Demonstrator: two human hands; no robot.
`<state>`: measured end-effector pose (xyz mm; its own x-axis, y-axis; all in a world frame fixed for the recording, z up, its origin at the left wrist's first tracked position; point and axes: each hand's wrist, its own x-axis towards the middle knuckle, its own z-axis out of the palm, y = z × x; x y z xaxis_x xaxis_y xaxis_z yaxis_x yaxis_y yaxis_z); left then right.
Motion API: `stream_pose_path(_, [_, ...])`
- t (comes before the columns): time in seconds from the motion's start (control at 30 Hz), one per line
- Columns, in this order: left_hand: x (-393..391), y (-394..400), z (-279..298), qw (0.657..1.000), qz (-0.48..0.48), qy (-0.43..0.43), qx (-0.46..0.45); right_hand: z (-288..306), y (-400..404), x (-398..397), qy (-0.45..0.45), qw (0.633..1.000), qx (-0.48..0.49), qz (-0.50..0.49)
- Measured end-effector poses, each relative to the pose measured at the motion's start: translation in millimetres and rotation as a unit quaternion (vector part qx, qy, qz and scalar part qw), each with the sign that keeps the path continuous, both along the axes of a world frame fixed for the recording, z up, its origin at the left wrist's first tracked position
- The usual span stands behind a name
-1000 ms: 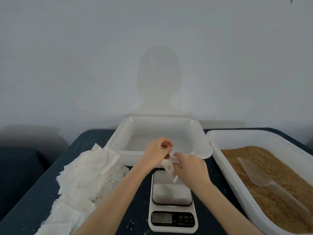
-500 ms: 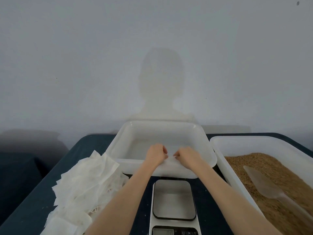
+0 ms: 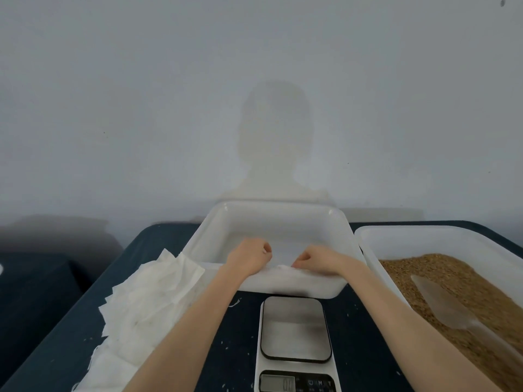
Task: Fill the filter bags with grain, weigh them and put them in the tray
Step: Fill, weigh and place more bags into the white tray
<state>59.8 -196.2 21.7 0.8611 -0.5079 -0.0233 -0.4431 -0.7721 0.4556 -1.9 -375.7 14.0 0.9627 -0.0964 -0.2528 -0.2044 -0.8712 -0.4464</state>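
Item 1, left hand [image 3: 250,257]: over the near rim of the white tray [image 3: 283,212], fingers curled inward, tips pinched. What it grips is hard to make out; probably the edge or drawstring of a filter bag.

Item 2, right hand [image 3: 317,260]: just beside the left, fingers likewise curled and pinched. Between the 2 hands a pale scrap of filter bag [image 3: 283,267] lies at the tray rim, white on white, its outline barely separable. Whether it holds grain cannot be told. The paired pinch suits pulling a bag mouth open or shut, as a judgement only.

Item 3, tray: at the far centre of the table, within reach of both hands, the evident destination for weighed bags. Its floor is partly hidden by the hands; no finished bags are plainly visible.

Item 4, scale [image 3: 295,329]: near the person, directly in front of the tray, platform bare. Display digits too small to read; lower edge cut off.

Item 5, stack of empty filter bags [image 3: 147,301]: left of the scale, fanned loosely, cut off at the bottom.

Item 6, grain bin [image 3: 424,236]: at right, holding brown grain [image 3: 452,273] with a translucent scoop [image 3: 441,304] lying on it; bin and scoop handle run out of frame.
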Motion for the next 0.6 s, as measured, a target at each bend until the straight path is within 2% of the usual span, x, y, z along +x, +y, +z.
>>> stream_pose_path(0.07, [-3.5, 25.7, 9.3, 0.997, 0.049, -0.041, -0.032, 0.9, 0.4, -3.0, -0.011, 1.000, 0.000, -0.009])
stream_pose_path(0.13, [-6.2, 58.7, 15.5, 0.985, 0.112, -0.127, -0.038, -1.4, -1.1, -7.2, -0.029, 1.000, 0.012, -0.004])
stream_pose_path(0.23, [-7.2, 112.7, 12.2, 0.954, 0.187, -0.230, 0.037, -4.5, -1.1, -18.7, -0.027, 0.999, 0.005, 0.036])
stream_pose_path(0.27, [-7.1, 128.4, 8.7, 0.950, 0.203, -0.222, 0.087, -4.4, -0.1, -22.2, -0.024, 0.999, -0.007, 0.044])
stream_pose_path(0.33, [-6.0, 151.7, 0.3, 0.948, 0.202, -0.151, 0.193, -4.1, 3.6, -27.4, -0.045, 0.997, -0.029, 0.052])
stream_pose_path(0.4, [-4.2, 162.6, -9.0, 0.950, 0.173, -0.076, 0.248, -5.8, 6.6, -29.6, -0.075, 0.994, -0.055, 0.055])
stream_pose_path(0.47, [-5.0, 165.6, -16.2, 0.951, 0.170, -0.070, 0.250, -9.7, 7.7, -31.5, -0.092, 0.991, -0.082, 0.054])
stream_pose_path(0.6, [-5.7, 166.3, -25.4, 0.952, 0.214, -0.118, 0.184, -16.3, 3.6, -34.6, -0.105, 0.988, -0.109, 0.035])
